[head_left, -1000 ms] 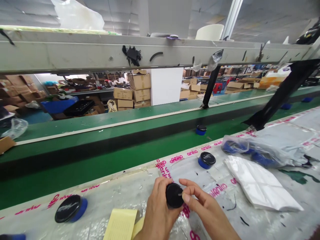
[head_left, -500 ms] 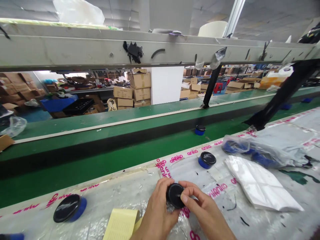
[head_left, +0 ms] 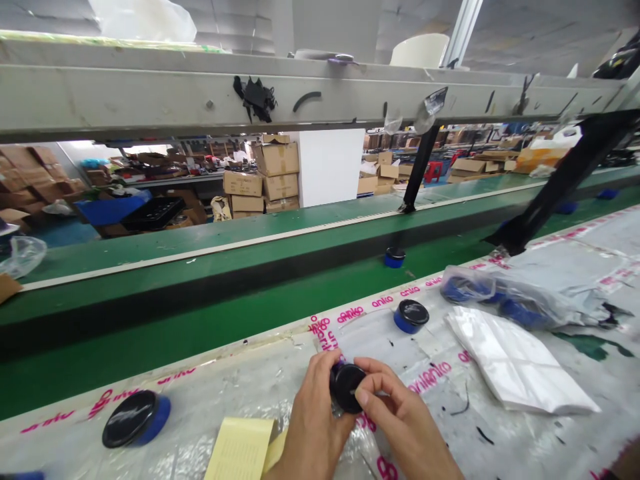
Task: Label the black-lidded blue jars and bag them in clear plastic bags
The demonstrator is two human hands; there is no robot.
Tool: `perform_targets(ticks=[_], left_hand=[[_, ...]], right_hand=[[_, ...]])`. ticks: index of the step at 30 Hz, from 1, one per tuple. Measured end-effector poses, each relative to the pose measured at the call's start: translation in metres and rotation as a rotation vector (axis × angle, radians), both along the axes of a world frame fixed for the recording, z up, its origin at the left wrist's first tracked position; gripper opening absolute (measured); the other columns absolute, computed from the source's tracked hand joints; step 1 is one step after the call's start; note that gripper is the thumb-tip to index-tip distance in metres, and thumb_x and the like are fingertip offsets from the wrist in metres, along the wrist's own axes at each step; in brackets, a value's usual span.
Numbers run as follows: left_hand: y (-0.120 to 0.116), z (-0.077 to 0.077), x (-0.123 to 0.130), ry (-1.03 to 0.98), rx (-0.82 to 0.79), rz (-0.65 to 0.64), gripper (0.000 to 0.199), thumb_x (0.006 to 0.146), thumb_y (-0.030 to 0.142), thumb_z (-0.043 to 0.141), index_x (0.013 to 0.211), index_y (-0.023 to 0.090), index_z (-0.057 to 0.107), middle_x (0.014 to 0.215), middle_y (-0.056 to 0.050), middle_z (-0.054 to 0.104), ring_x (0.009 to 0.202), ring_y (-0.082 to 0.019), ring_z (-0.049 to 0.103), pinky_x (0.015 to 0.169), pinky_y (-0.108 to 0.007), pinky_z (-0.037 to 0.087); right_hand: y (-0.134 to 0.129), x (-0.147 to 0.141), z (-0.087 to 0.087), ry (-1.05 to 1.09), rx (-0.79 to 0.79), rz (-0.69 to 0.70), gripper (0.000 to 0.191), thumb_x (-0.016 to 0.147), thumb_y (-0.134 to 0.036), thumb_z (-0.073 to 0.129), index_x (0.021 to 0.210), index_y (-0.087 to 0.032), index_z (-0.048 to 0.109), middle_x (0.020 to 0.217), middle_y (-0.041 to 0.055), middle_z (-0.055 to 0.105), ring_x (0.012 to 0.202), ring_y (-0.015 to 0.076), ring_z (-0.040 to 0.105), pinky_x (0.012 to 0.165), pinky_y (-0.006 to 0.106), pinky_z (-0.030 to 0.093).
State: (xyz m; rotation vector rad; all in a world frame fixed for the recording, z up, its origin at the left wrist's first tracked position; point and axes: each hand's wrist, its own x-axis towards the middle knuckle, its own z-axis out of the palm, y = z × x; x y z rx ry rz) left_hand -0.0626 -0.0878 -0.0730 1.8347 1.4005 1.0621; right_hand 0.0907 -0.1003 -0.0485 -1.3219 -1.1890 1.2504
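Note:
Near the bottom centre, a round black-topped piece (head_left: 347, 388) is held up between both hands. My left hand (head_left: 316, 417) wraps its fingers and thumb round the left side of it. The thumb and index finger of my right hand (head_left: 395, 413) press together at its right edge, on the black face; anything small between them is hard to make out. Similar blue pieces with black tops lie on the plastic-covered table: one (head_left: 136, 419) tilted at the left, another (head_left: 411, 316) behind my right hand. Yellow paper sheets (head_left: 241, 448) lie left of my left hand.
Behind the table runs a green conveyor (head_left: 240, 300) carrying a blue and black piece (head_left: 395, 257). White sheets (head_left: 520, 360) and a clear bag (head_left: 520, 300) of blue pieces lie at right. A grey beam (head_left: 175, 100) crosses above; a black-wrapped post (head_left: 560, 180) stands at right.
The view has shifted slightly. Both hands still hold the round piece in nearly the same pose, with the right fingers still at its face.

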Motion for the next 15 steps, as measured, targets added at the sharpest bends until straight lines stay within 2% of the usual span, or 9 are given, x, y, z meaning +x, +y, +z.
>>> perform_targets(ticks=[4, 10, 15], left_hand=[[-0.0012, 0.0035, 0.0006, 0.000, -0.017, 0.012, 0.065, 0.074, 0.008, 0.069, 0.131, 0.028, 0.046, 0.131, -0.007, 0.056, 0.116, -0.025, 0.059, 0.099, -0.042, 0.051], [-0.0020, 0.0066, 0.0014, -0.021, -0.017, -0.011, 0.070, 0.073, 0.005, 0.070, 0.133, 0.030, 0.045, 0.132, -0.005, 0.055, 0.120, -0.024, 0.057, 0.101, -0.041, 0.048], [-0.0023, 0.0062, 0.0008, -0.020, -0.022, -0.004, 0.069, 0.074, 0.005, 0.069, 0.133, 0.031, 0.046, 0.132, -0.005, 0.055, 0.120, -0.024, 0.058, 0.100, -0.041, 0.049]], right_hand=[[0.0011, -0.0008, -0.0013, -0.031, 0.015, -0.009, 0.023, 0.081, -0.041, 0.066, 0.070, -0.021, 0.068, 0.129, 0.0096, 0.063, 0.117, 0.0290, 0.061, 0.093, 0.032, 0.048], [-0.0016, -0.0072, 0.0015, -0.069, 0.037, -0.060, 0.024, 0.080, -0.041, 0.064, 0.070, -0.021, 0.068, 0.127, 0.0104, 0.064, 0.111, 0.0281, 0.063, 0.081, 0.030, 0.051], [-0.0028, -0.0096, -0.0004, -0.069, 0.046, -0.081, 0.021, 0.081, -0.039, 0.063, 0.070, -0.021, 0.068, 0.127, 0.0095, 0.064, 0.100, 0.0256, 0.068, 0.084, 0.033, 0.052]])
